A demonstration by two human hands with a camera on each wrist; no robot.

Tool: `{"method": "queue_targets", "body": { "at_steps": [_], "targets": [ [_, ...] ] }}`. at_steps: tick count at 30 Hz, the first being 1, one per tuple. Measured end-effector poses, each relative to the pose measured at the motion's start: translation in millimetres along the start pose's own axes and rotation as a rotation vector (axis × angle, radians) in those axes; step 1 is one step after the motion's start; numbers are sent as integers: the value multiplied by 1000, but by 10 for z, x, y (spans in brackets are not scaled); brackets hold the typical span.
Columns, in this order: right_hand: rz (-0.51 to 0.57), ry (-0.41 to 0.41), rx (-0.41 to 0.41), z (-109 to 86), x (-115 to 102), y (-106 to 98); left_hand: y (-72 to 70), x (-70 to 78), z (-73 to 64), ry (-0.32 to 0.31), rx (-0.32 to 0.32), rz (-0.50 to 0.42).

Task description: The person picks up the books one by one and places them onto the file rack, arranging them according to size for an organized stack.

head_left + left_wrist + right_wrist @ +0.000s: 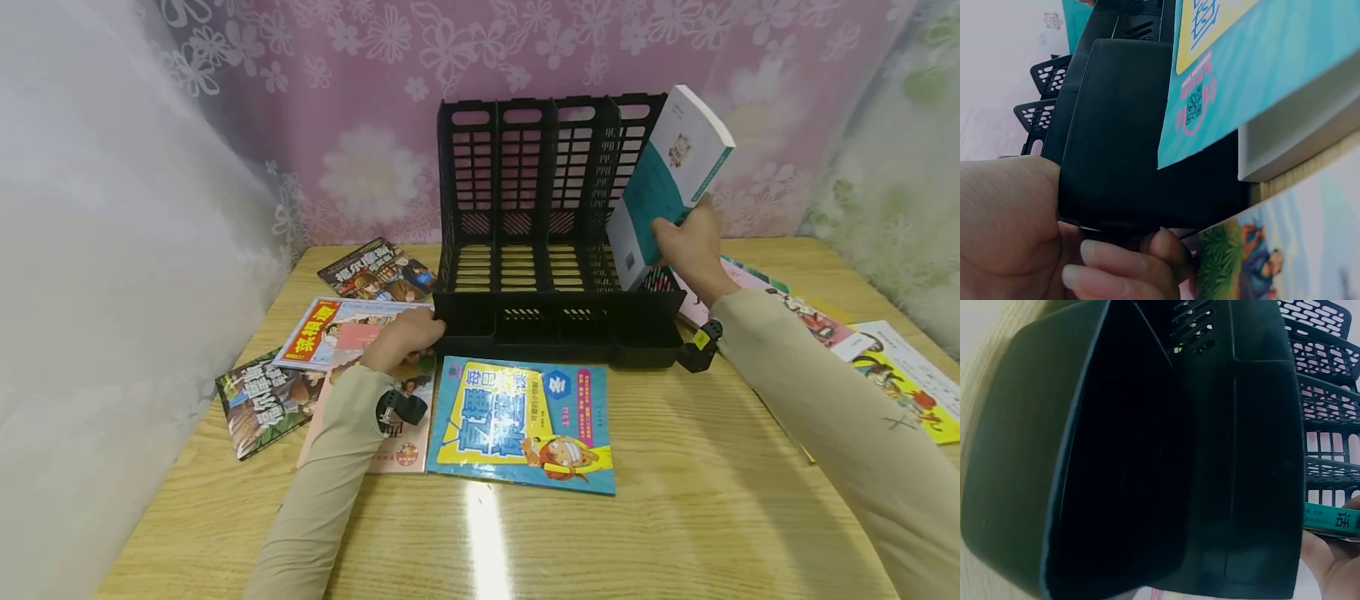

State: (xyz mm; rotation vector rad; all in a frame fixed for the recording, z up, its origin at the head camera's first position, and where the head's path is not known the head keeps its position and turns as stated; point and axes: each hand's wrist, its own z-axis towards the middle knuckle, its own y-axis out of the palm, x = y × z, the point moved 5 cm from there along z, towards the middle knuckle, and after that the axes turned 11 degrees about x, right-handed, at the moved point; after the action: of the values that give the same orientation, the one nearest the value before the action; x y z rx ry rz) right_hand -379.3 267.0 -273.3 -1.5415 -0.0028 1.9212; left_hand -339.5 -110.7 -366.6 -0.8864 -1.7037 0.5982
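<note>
A black plastic book rack [525, 325] with upright dividers stands at the back of the table. My right hand [693, 246] grips a thick white-and-teal book [652, 187], thumb on its cover. That book is tilted inside the rack's rightmost section, its lower end behind the front wall. In the right wrist view, the book's teal spine [1332, 519] shows at the right edge, beside the rack's front pocket [1016, 444]. My left hand [408, 333] holds the rack's front left corner. Curled fingers [1125, 275] show at the pocket's edge in the left wrist view.
A blue picture-covered book [525, 425] lies before the rack, beside a pink book [405, 442]. Several more lie left, including a dark-covered book [378, 271] and a red-titled book [315, 329]. On the right are a pink book [813, 317] and a yellow-and-white book [907, 375].
</note>
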Motion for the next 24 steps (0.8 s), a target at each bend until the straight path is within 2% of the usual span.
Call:
{"method": "queue_targets", "body": {
  "at_steps": [8, 19, 24],
  "targets": [
    [-18, -22, 36, 81, -21, 66, -44, 36, -17, 14, 24, 27],
    [5, -13, 43, 162, 163, 199, 8, -6, -23, 8, 37, 13],
    [11, -52, 57, 175, 219, 240, 5, -6, -2, -6, 40, 26]
  ]
}}
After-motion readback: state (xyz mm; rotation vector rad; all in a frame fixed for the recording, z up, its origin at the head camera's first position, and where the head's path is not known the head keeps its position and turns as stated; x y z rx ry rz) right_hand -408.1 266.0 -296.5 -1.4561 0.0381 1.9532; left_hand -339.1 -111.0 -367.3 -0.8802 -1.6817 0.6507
